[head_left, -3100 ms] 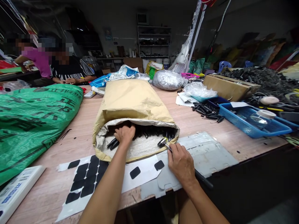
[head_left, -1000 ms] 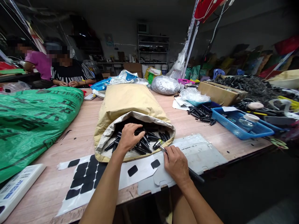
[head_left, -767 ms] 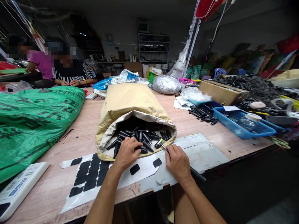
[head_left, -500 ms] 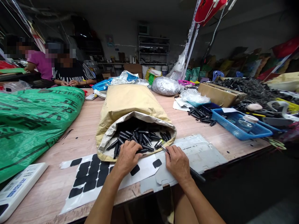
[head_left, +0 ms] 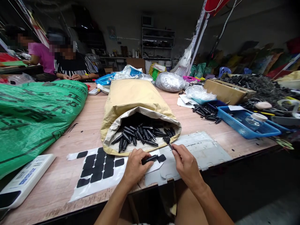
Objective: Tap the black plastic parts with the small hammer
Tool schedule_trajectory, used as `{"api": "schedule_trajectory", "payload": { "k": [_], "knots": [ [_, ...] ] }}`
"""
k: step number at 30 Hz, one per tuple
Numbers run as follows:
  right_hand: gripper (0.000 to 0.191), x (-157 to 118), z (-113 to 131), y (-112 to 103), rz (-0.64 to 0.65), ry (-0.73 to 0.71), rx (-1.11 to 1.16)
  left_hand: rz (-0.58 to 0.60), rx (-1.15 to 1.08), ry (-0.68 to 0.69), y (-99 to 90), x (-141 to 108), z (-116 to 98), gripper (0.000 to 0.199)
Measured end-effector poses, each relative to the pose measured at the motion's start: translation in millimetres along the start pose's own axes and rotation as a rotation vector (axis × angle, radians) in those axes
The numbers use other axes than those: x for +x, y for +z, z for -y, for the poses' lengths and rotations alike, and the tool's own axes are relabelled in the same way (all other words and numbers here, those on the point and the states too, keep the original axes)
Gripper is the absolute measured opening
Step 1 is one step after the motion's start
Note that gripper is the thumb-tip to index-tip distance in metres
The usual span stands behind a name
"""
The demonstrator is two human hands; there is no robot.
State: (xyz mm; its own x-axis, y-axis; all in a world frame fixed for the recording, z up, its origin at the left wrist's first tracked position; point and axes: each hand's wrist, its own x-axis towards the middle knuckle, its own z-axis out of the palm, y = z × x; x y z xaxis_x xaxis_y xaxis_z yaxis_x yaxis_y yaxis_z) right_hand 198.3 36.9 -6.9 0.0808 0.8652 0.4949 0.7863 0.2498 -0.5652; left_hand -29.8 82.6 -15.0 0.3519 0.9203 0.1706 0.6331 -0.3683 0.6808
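My left hand [head_left: 136,165] is closed around a short black cylindrical part [head_left: 150,159], held level above a white sheet [head_left: 81,195] with black rounded-square pads [head_left: 108,173]. In my right hand [head_left: 187,164] is a ratchet wrench [head_left: 170,145], its round head pointing up and left toward the bag mouth; its rear end is hidden by the hand and forearm. Beyond both hands lies a tan paper-like bag [head_left: 138,92] with a white lining. Several similar black cylindrical parts [head_left: 139,136] lie in its open mouth. The held part and the wrench are apart.
A grey-white board [head_left: 206,147] lies right of the sheet. Further right are a blue basket [head_left: 246,132] with a jar, loose black pieces [head_left: 205,112] and a cardboard box [head_left: 228,90]. On the left are a green sack [head_left: 42,109] and a white device [head_left: 28,179]. Two people sit behind.
My left hand has drawn back from the bag mouth with a black cylindrical part in its fingers. My right hand has lifted the ratchet wrench and tilted its head upward. The view has shifted slightly.
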Motion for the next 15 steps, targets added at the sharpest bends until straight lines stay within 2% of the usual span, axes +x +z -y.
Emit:
{"api": "schedule_trajectory", "payload": {
  "k": [3, 6, 10, 15],
  "knots": [
    [0.03, -13.5, 16.0, 0.4, 0.088, -0.051, 0.111, 0.002, -0.015, -0.012, -1.2, -0.8, -1.8, 0.012],
    [0.032, -24.5, 26.8, 4.9, 0.138, -0.057, 0.109, 0.006, -0.047, -0.033, -0.2, -0.8, -1.0, 0.013],
    [0.04, -31.5, 34.7, 8.1, 0.142, -0.077, 0.089, 0.021, -0.07, -0.071, 0.0, 1.7, -0.5, 0.014],
    [0.049, -36.1, 40.9, 12.0, 0.169, -0.125, 0.017, 0.021, -0.06, -0.067, -1.3, 2.3, -2.4, 0.005]
  ]
}}
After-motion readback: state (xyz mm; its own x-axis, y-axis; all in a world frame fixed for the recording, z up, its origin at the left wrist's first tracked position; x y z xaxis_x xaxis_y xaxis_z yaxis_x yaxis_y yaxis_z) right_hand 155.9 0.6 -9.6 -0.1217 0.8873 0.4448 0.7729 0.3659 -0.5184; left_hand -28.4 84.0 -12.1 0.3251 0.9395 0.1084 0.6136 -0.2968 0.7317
